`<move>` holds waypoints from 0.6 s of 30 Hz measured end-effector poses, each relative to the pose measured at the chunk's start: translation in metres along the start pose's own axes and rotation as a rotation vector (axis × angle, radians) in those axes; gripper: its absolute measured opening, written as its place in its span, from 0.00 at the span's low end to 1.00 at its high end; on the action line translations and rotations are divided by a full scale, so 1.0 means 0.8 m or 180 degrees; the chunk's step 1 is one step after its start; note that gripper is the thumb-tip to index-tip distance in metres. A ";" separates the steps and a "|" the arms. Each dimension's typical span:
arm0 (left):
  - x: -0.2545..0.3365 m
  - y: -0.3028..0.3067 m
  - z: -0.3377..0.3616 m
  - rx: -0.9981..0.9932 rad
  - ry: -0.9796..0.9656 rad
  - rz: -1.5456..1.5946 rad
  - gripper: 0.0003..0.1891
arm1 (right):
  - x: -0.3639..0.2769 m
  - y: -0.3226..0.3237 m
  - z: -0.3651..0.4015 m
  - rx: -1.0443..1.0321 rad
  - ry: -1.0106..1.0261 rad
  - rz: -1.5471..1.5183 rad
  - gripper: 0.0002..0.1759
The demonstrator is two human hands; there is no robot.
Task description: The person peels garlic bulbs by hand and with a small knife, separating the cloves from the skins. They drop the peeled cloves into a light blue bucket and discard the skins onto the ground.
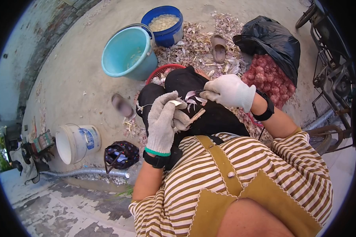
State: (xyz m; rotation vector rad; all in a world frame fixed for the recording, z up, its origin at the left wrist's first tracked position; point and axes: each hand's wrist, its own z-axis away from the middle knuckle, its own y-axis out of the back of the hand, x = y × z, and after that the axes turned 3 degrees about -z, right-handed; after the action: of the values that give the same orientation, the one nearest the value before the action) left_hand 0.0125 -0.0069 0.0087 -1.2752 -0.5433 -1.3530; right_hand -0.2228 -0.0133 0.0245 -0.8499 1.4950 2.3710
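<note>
Beyond the two gloved hands stand a turquoise bucket and, farther off, a blue bucket of peeled cloves, with loose garlic skins and a sandal strewn on the concrete. A red basket rim shows just past the knees. Out from the right hand lie a red mesh sack of garlic and a black plastic bag. Nothing stands between the hands.

The left hand is closed around a garlic clove – pinched at its fingertips, with peeled skin curling just beside it. The right hand is clamped on a thin blade, whose tip points at the clove.

Open concrete lies out from the left hand; a white bucket and a patterned bag sit well apart.
</note>
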 end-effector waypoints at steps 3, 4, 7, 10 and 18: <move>-0.003 -0.001 -0.004 0.0249 -0.0290 -0.0255 0.15 | -0.011 0.001 0.001 0.0022 -0.0112 0.0140 0.21; -0.004 -0.002 -0.004 0.0324 -0.0379 -0.0326 0.15 | -0.016 0.000 0.002 0.0066 0.0014 -0.0074 0.22; -0.003 -0.008 -0.002 0.0391 -0.0537 -0.0502 0.15 | -0.023 -0.008 -0.004 0.0129 0.0345 -0.0407 0.21; 0.001 -0.015 0.004 0.0453 -0.0624 -0.0715 0.15 | -0.027 -0.006 -0.010 0.0019 0.0383 -0.0330 0.21; -0.008 -0.016 0.005 0.0536 -0.0740 -0.1450 0.14 | -0.031 -0.003 -0.007 0.0013 0.0420 -0.0284 0.22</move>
State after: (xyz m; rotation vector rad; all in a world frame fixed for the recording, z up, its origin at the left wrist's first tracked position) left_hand 0.0009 0.0026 0.0089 -1.2197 -1.1396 -1.4954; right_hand -0.1995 -0.0138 0.0354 -1.0678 1.4755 2.2870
